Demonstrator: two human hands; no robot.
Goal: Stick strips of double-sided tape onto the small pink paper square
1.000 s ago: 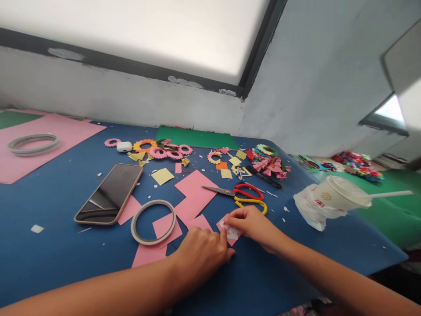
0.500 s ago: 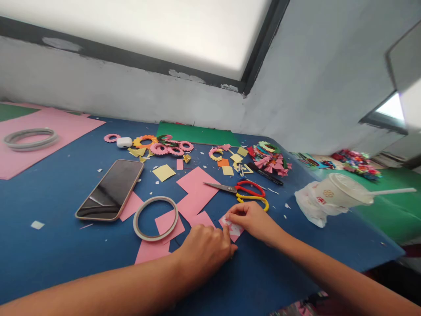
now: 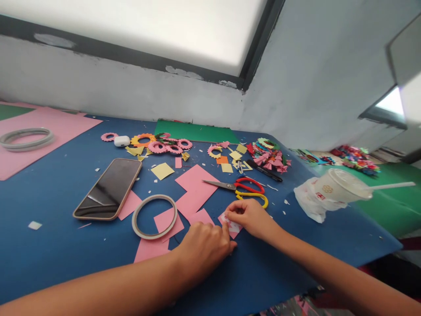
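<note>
A small pink paper square (image 3: 234, 232) with white patches lies flat on the blue table between my hands. My left hand (image 3: 207, 243) is curled, its index fingertip pressing the square's left side. Thumb and index finger of my right hand (image 3: 251, 217) pinch together at the square's upper edge; whatever thin thing sits between the fingertips is too small to see. Just beyond them lie scissors (image 3: 234, 186) with one red and one yellow handle. Left of my left hand, a roll of tape (image 3: 135, 219) overlaps pink paper pieces (image 3: 197, 188).
A phone (image 3: 108, 188) lies at left, near a white earbud case (image 3: 122, 141). Scalloped paper rings (image 3: 158, 147), yellow scraps (image 3: 162, 171) and a pile of folded paper (image 3: 269, 156) line the back. A wrapped cup (image 3: 342, 186) with a straw leans at right.
The whole view has shifted slightly. Both hands hold nearly the same position at the pink paper square; nothing else has visibly moved.
</note>
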